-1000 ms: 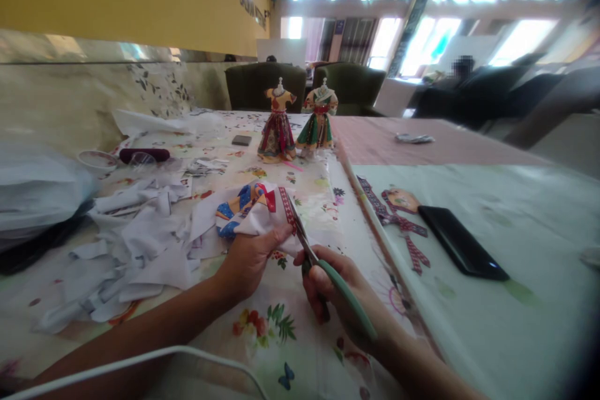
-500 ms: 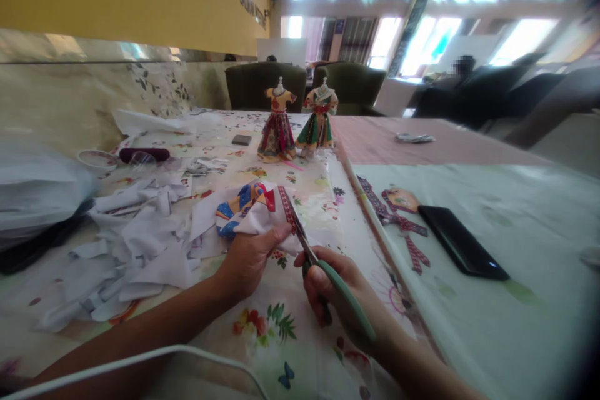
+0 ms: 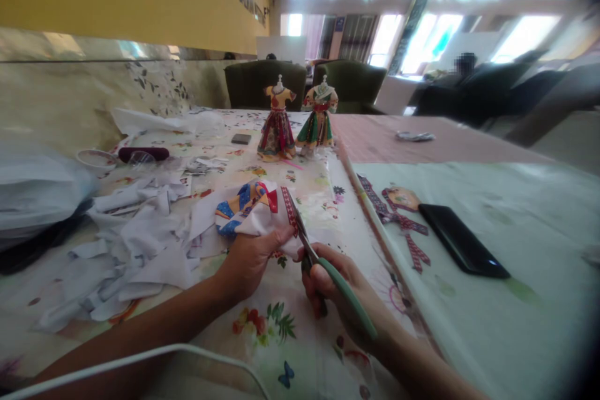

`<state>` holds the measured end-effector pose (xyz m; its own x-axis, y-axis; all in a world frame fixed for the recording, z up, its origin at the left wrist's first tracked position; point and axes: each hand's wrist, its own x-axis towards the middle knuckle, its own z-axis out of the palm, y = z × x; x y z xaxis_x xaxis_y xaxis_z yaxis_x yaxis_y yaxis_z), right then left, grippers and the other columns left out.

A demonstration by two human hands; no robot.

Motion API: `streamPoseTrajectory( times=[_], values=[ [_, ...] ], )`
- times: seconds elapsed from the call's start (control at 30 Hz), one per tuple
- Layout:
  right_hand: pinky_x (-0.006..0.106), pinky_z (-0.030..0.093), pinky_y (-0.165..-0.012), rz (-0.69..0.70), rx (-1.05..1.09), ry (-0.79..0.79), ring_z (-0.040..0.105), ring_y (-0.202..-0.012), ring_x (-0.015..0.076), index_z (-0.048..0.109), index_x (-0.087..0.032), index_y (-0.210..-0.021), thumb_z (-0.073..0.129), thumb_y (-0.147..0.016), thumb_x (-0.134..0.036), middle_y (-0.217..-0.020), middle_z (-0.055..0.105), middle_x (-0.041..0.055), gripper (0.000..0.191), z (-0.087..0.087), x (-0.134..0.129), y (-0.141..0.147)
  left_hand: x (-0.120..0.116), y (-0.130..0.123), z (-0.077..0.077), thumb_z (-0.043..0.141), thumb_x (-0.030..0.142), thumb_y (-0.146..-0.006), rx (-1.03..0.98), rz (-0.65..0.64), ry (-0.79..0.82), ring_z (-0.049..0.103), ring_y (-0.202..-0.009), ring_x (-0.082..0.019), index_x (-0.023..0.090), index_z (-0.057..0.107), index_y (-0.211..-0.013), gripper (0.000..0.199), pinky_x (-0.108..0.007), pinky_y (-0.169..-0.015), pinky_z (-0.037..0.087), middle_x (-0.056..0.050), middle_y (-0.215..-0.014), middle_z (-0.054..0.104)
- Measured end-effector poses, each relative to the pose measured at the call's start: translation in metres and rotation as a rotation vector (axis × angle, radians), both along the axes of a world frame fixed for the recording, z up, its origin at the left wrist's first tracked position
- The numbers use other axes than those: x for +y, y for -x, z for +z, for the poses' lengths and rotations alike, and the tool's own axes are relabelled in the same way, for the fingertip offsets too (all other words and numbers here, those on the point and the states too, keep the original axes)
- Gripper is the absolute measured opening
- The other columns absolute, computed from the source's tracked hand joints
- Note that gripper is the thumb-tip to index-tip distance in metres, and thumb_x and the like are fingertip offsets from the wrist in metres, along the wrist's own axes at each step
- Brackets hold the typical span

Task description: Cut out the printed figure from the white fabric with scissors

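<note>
My left hand (image 3: 255,256) pinches a piece of printed fabric (image 3: 248,206), white with blue, yellow and red patches and a red patterned strip along its right edge. In my right hand (image 3: 340,284) is a pair of scissors (image 3: 344,297) with green handles, my fingers wrapped through the loops. The blades lie along the red strip, just right of my left thumb. Whether they are fully closed I cannot make out. White scraps (image 3: 145,250) are heaped to the left of my left hand.
Two small dress forms in costumes, one yellow and maroon (image 3: 277,122), one green (image 3: 320,115), stand further back. Red patterned cut strips (image 3: 407,225) and a black phone (image 3: 462,240) lie right. A white cable (image 3: 187,348) crosses the front; a white bag (image 3: 42,194) sits left.
The fabric's red-edged side has shifted slightly to the right and spread a little flatter. Both hands and the scissors stay almost in place.
</note>
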<state>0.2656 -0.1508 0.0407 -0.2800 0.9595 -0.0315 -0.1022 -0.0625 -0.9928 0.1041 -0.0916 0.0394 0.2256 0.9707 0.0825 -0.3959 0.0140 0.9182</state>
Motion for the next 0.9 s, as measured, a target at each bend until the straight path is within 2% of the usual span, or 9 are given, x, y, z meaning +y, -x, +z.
streamPoseTrajectory(
  times=[0.13,0.6,0.9],
  values=[
    [0.020,0.037,-0.044,-0.014,0.022,0.012,0.043,-0.046,0.0083,0.060,-0.017,-0.097,0.068,-0.080,-0.070,-0.060,0.046,-0.0068,0.056,-0.005,0.000,0.001,-0.001,0.000,0.001,0.078,0.026,-0.081,0.010,0.006,0.004,0.068,-0.112,-0.026,0.021,0.076,-0.107,0.026,-0.040,-0.106,0.047,-0.005,-0.107,0.078],
    [0.018,0.035,-0.038,-0.026,0.026,0.040,0.040,-0.040,0.0072,0.059,-0.017,-0.091,0.069,-0.080,-0.069,-0.052,0.043,-0.0088,0.055,-0.006,-0.002,0.003,-0.001,0.000,0.003,0.078,0.027,-0.081,0.022,0.006,-0.002,0.066,-0.117,-0.027,0.020,0.075,-0.110,0.030,-0.042,-0.109,0.044,-0.005,-0.099,0.079],
    [0.020,0.040,-0.043,-0.022,0.020,0.043,0.044,-0.044,0.0081,0.059,-0.016,-0.097,0.071,-0.074,-0.073,-0.057,0.047,-0.0076,0.062,0.000,0.001,0.003,-0.002,-0.002,0.010,0.078,0.026,-0.081,0.032,0.006,0.008,0.070,-0.105,-0.025,0.018,0.075,-0.111,0.032,-0.038,-0.101,0.049,-0.006,-0.101,0.078]
  ],
)
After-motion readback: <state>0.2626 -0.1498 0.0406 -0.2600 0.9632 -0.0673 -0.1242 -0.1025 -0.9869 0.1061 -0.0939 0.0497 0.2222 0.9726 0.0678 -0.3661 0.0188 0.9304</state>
